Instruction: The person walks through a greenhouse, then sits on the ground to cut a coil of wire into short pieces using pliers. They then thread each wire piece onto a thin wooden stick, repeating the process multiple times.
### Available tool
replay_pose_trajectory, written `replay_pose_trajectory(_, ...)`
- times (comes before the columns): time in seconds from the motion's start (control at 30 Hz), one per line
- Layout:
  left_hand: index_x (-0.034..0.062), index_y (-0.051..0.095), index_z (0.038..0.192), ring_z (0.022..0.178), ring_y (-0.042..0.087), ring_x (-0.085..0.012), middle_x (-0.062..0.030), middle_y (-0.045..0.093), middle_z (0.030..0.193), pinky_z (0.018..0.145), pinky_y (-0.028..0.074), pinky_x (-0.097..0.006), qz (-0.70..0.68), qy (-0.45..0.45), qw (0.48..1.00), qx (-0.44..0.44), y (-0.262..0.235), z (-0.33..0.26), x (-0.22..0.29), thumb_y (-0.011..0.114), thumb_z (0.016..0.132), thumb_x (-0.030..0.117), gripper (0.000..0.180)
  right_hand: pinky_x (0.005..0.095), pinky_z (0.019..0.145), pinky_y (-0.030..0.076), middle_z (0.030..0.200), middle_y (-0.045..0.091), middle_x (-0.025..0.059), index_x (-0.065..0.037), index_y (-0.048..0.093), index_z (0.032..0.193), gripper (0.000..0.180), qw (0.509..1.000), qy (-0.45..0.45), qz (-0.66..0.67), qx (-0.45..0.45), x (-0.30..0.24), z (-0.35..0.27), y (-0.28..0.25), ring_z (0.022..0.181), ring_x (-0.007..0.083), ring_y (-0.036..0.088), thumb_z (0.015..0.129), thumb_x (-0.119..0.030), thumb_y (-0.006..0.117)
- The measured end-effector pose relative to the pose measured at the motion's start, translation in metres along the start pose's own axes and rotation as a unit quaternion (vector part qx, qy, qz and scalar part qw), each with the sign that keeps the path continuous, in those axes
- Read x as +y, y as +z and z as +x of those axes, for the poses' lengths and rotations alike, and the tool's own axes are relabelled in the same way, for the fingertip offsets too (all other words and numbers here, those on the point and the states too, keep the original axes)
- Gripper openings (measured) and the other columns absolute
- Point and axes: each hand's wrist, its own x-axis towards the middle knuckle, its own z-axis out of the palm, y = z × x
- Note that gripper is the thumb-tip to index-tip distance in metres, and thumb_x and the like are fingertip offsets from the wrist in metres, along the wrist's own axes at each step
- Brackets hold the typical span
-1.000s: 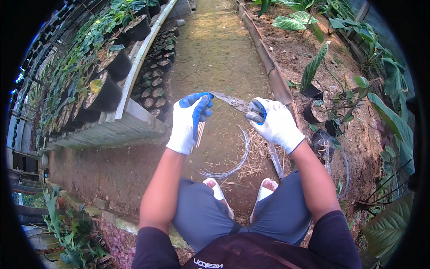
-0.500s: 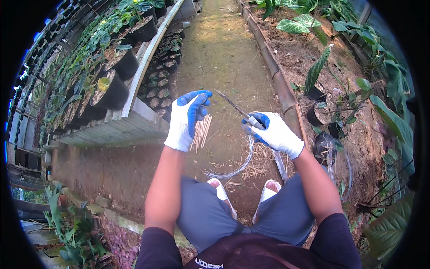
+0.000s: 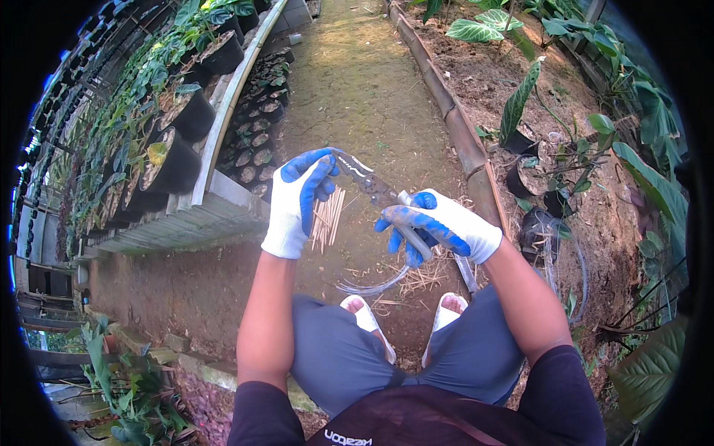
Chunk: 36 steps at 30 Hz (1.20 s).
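Observation:
Both my hands wear white gloves with blue palms. My left hand (image 3: 296, 199) is closed around a bundle of thin pale sticks (image 3: 327, 215), and its fingertips touch the tip of a knife blade (image 3: 366, 178). My right hand (image 3: 435, 227) grips the knife's handle, the blade pointing up and left toward the left hand. Below the hands a length of clear tubing (image 3: 375, 284) curves over a scatter of stick shavings (image 3: 420, 276) on the ground, just ahead of my two feet in white sandals (image 3: 364, 316).
A dirt path (image 3: 357, 82) runs ahead. Left of it, a raised bench (image 3: 201, 212) carries black pots with plants (image 3: 175, 160). Right of it, a brick kerb (image 3: 461, 141) borders a soil bed with leafy plants (image 3: 520, 104) and black pots (image 3: 535, 230).
My hands have drawn closer and lower. The knife has tilted so its tip now meets my left fingers. The stick bundle hangs lower from my left hand.

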Motion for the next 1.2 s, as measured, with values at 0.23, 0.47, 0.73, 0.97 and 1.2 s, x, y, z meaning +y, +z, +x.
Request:
replay_pose_trajectory(0.23, 0.0018, 0.072, 0.121, 0.068, 0.061, -0.0069, -0.0023, 0.073, 0.091, 0.059, 0.046, -0.021, 0.006, -0.006, 1.0, 0.001, -0.002, 0.003, -0.001, 0.071, 0.1, 0.017, 0.026, 0.0275, 0.052, 0.055, 0.083, 0.074, 0.01, 0.0, 0.073, 0.112, 0.048, 0.999, 0.026, 0.038, -0.017, -0.002, 0.003, -0.001, 0.056, 0.0168, 0.069, 0.1, -0.046, 0.064)
replay_pose_trajectory(0.47, 0.0001, 0.072, 0.118, 0.066, 0.061, -0.0076, -0.004, 0.073, 0.09, 0.057, 0.045, -0.021, 0.006, 0.003, 1.0, 0.001, -0.009, 0.006, -0.003, 0.073, 0.098, 0.019, 0.028, 0.0263, 0.049, 0.052, 0.072, 0.066, 0.0037, -0.001, 0.074, 0.104, 0.045, 1.0, -0.005, 0.01, 0.02, -0.002, 0.005, 0.004, 0.052, 0.0123, 0.063, 0.1, -0.045, 0.067)
replay_pose_trajectory(0.73, -0.0016, 0.073, 0.114, 0.064, 0.06, -0.0071, -0.0046, 0.073, 0.087, 0.055, 0.045, -0.021, 0.053, -0.023, 0.998, 0.023, -0.01, 0.002, 0.006, 0.075, 0.096, 0.017, 0.026, 0.0257, 0.048, 0.045, 0.068, 0.062, 0.0005, -0.003, 0.076, 0.099, 0.047, 0.995, -0.007, -0.078, 0.063, 0.003, 0.012, -0.001, 0.051, 0.009, 0.057, 0.095, -0.05, 0.073)
replay_pose_trajectory(0.97, -0.0021, 0.074, 0.114, 0.066, 0.061, -0.007, -0.0045, 0.074, 0.088, 0.057, 0.045, -0.02, 0.06, -0.028, 0.998, 0.008, -0.012, -0.003, 0.008, 0.074, 0.097, 0.018, 0.026, 0.031, 0.053, 0.046, 0.066, 0.061, 0.0041, -0.002, 0.07, 0.084, 0.047, 0.969, -0.015, -0.21, 0.126, 0.005, 0.013, -0.004, 0.053, 0.012, 0.055, 0.093, -0.048, 0.075)
replay_pose_trajectory(1.2, -0.0017, 0.073, 0.117, 0.069, 0.062, -0.0066, -0.0042, 0.074, 0.091, 0.059, 0.046, -0.02, 0.042, -0.037, 0.998, -0.018, -0.015, -0.007, 0.008, 0.071, 0.099, 0.019, 0.028, 0.0409, 0.071, 0.053, 0.077, 0.068, 0.02, -0.003, 0.074, 0.091, 0.04, 0.91, -0.099, -0.361, 0.177, 0.001, 0.009, -0.005, 0.073, 0.0334, 0.067, 0.091, -0.042, 0.072)
